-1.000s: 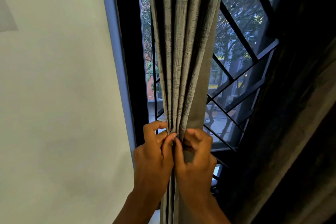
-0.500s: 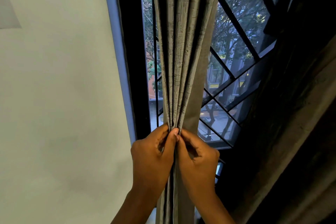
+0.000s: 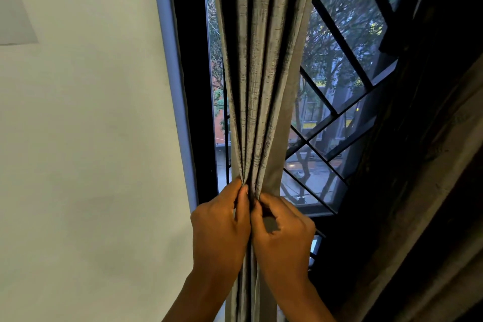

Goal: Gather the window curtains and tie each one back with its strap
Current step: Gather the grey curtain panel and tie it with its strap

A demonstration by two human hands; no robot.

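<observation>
There is one view only, from a wide-angle camera worn on the person's head. It looks forward and somewhat up along the gathered curtain (image 3: 261, 73), very near it, with both hands (image 3: 222, 222) low in the middle. The white wall (image 3: 78, 138) fills the left side, the barred window (image 3: 339, 102) the right, its lines bowed by the lens.

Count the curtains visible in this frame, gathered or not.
2. A grey curtain hangs gathered at centre, pinched by the left hand and right hand. A second, darker curtain hangs loose along the right edge. Others may lie outside the frame.
</observation>
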